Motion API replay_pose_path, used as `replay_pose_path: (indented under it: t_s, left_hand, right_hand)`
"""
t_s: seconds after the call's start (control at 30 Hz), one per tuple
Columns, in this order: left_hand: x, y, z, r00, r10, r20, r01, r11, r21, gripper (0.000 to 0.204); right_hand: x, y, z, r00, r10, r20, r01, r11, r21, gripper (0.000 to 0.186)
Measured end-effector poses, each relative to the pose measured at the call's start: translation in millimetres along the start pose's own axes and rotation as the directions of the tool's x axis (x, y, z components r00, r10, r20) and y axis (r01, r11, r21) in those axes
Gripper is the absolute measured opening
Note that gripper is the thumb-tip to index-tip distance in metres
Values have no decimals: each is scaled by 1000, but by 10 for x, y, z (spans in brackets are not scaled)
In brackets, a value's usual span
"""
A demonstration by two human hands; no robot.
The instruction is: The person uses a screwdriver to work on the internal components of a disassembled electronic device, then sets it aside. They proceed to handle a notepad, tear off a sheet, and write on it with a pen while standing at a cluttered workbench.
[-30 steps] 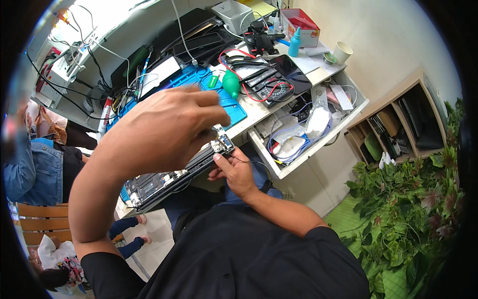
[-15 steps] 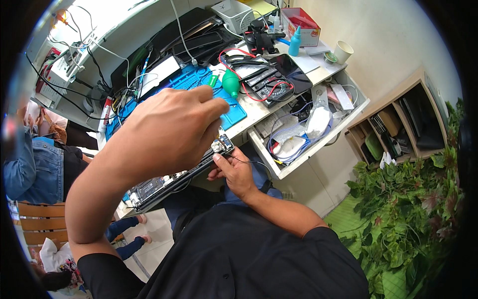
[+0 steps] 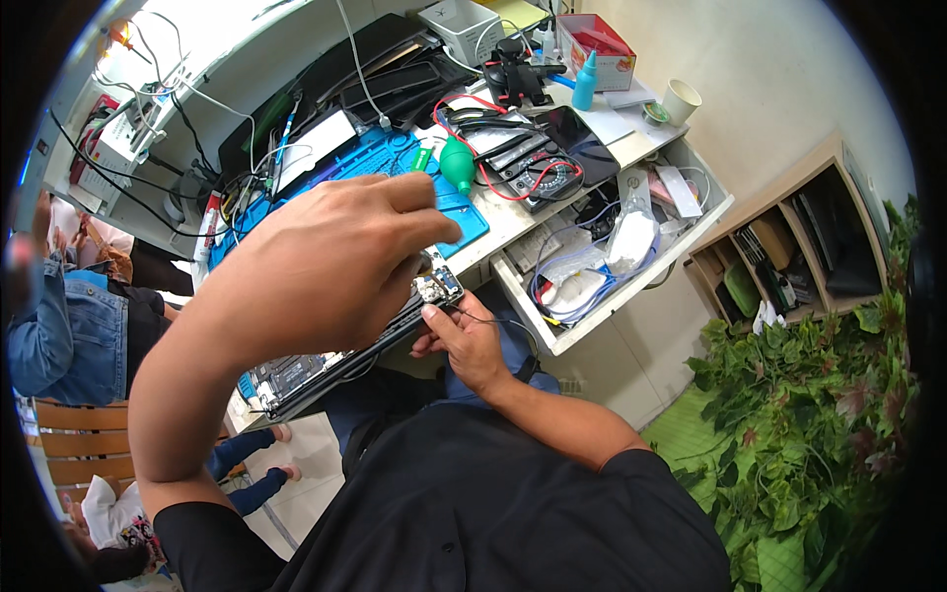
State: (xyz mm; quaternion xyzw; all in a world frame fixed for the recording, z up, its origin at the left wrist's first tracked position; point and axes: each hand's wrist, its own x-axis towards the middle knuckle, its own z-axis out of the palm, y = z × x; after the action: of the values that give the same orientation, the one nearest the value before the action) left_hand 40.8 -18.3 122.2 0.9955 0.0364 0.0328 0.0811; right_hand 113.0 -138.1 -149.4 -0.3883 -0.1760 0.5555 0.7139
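In the head view, I see a person's 2 bare hands. The left hand (image 3: 345,242) is bent over an opened black device (image 3: 345,356), and small inside parts (image 3: 293,372) show. Its fingers are curled in; I cannot tell if they have hold of anything. The right hand (image 3: 466,343) is pinched on the device's corner, thumb on top, and a thin black wire (image 3: 500,321) runs right beside it. The device lies under the left hand and stretches left from the right hand. Past the left hand, on the white table (image 3: 510,226), are a blue mat (image 3: 468,225) and a green squeeze bulb (image 3: 457,165). Farther right is a black meter (image 3: 545,184). Right of the right hand, a drawer (image 3: 555,341) is pulled out, with plastic bags (image 3: 631,237) inside.
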Motion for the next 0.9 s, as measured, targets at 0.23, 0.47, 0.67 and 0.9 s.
replay_pose_path:
  t_s: [0.23, 0.47, 0.67, 0.9]
  left_hand:
    - [-29, 15, -1, 1000, 9, -29, -9, 1000, -7, 36]
    - [-32, -14, 10, 1000, -1, 4, 1, 1000, 27, 39]
    - [-37, 10, 32, 998, -15, -68, 16, 1000, 11, 34]
    - [-52, 4, 0, 999, -13, -31, 14, 1000, 22, 33]
  right_hand:
    - [6, 12, -11, 1000, 15, 10, -15, 1000, 11, 27]
    - [7, 8, -5, 1000, 3, 4, -3, 1000, 5, 27]
    - [11, 16, -9, 1000, 8, 4, -8, 1000, 9, 26]
    - [12, 20, 4, 1000, 10, -6, -10, 999, 31, 26]
